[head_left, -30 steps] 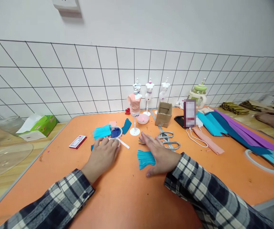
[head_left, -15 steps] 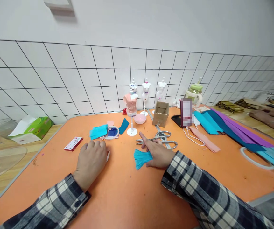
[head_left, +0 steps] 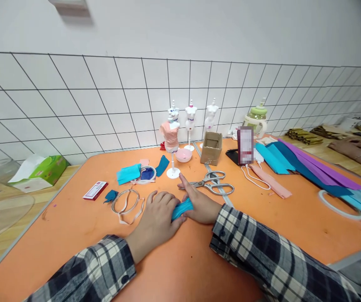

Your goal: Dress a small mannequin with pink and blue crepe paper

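Orange table (head_left: pixel 180 268) fills the view, with a white tiled wall behind it.

Far right: long crepe paper strips (head_left: pixel 312 172) lie fanned out in purple, dark teal and light blue. I can't count the overlapping layers. Another person's hand (head_left: pixel 353 147) rests beyond them.

Both my plaid sleeves come in from the near edge and the hands meet at the table's middle.
- Left hand (head_left: pixel 158 216): palm down, knuckles up, fingers curled over the folded turquoise crepe piece (head_left: pixel 183 207) and thumb tucked beneath its near end. It is pinching the piece.
- Right hand (head_left: pixel 199 203): lies flat against the right end of the piece, forefinger stretched out toward the far side. It presses on the paper without closing on it.
- The piece lies on the table between the two hands.

Counts:
- One green tissue box (head_left: pixel 38 172), far left.
- One pair of scissors (head_left: pixel 211 184), just beyond the right hand.
- One cardboard box (head_left: pixel 211 147).
- Four doll dress forms: one dressed in pink (head_left: pixel 170 138) and three white ones behind it.
- Three tape rings: one at near left with a loose tail (head_left: pixel 125 201), one beside the blue scraps (head_left: pixel 147 174), one at right (head_left: pixel 337 205).
- One pink bowl (head_left: pixel 183 155).
- One small red-and-white box (head_left: pixel 96 190).
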Motion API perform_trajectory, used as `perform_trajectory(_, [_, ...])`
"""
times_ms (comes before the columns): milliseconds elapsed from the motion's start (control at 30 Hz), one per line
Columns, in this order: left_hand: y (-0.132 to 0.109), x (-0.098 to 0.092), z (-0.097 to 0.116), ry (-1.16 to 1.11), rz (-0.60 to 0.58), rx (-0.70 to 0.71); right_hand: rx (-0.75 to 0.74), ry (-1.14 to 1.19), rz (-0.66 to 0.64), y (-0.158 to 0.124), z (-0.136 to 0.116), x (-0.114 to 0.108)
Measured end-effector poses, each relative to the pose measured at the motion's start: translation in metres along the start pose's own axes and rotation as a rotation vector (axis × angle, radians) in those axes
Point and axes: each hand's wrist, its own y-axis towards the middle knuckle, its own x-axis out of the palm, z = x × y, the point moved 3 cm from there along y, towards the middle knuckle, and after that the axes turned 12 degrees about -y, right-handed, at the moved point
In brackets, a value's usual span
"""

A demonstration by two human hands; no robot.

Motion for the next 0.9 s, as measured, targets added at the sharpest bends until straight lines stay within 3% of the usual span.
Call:
perform_trajectory(167, [-0.006, -0.009, -0.003, 0.017, 0.041, 0.044, -0.081, -0.115, 0.166, -0.003, -0.009, -0.021])
perform_trajectory(300, [-0.011, -0.010, -0.007, 0.043, -0.064, 0.189, -0.111, -0.061, 0.189, -0.007, -0.018, -0.026])
perform_trajectory(400, [-0.010, -0.008, -0.012, 0.082, -0.099, 0.171, -0.155, -0.049, 0.231, -0.008, -0.022, -0.020])
perform_trajectory(500, [-0.009, -0.009, -0.016, 0.124, -0.076, 0.113, -0.207, -0.132, 0.191, -0.007, -0.023, -0.010])
perform_trajectory(667, [-0.011, -0.010, -0.014, 0.112, -0.068, 0.098, -0.111, -0.285, 0.064, -0.005, -0.020, 0.001])
perform_trajectory(733, [-0.011, -0.010, -0.013, 0.104, -0.067, 0.093, -0.129, -0.267, 0.117, -0.006, -0.023, 0.000])
perform_trajectory(900, [-0.011, -0.008, -0.012, 0.092, -0.068, 0.096, -0.222, -0.178, 0.409, -0.009, -0.032, -0.015])
